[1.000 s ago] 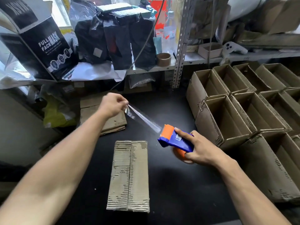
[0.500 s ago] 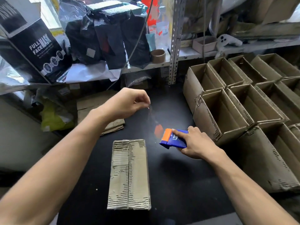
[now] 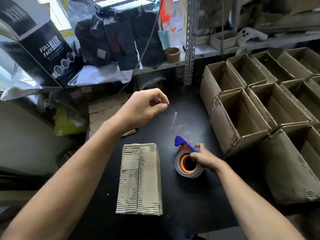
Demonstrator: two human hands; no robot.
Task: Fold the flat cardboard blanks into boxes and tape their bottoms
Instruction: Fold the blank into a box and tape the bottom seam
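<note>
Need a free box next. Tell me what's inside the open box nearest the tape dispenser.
The box shows only bare cardboard walls inside; nothing visible in it. Its near wall hides part of the floor.

Centre frame, the box point(image 3: 139, 179) is rough corrugated cardboard with its ribbing worn bare. It lies on a matt black tabletop point(image 3: 190, 201). The tape dispenser point(image 3: 186, 157), centre-right, is glossy blue and orange plastic.
</note>
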